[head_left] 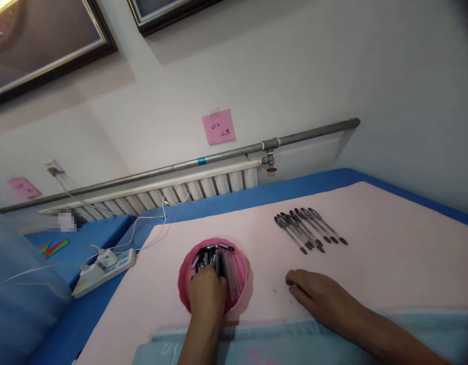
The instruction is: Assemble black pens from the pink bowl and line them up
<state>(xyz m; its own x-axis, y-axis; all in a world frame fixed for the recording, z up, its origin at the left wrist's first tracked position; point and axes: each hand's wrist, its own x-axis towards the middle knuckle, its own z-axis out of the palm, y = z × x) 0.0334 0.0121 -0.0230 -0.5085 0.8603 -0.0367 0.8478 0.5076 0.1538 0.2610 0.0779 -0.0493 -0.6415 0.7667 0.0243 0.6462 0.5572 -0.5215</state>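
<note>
A round pink bowl [182, 296] with a scalloped rim stands on the pale pink table cover. Black pen caps [203, 257] and clear plastic tubes [231, 276] lie inside it. My left hand [207, 293] reaches down into the bowl onto the dark pen parts; its fingertips are hidden among them. My right hand [313, 294] rests on the cover right of the bowl, thumb and fingers slightly apart, with nothing visible in it. Beyond it, several capped clear pens with black ends [308, 230] lie side by side in a slanted row.
A white power strip [105, 274] with plugs and cables lies left of the pink cover [401, 243]. Light blue cloth [287, 344] lies along the near edge. Behind the table are a white radiator [215, 185] and a metal pipe [234, 152]. Tiny scraps lie near my right hand.
</note>
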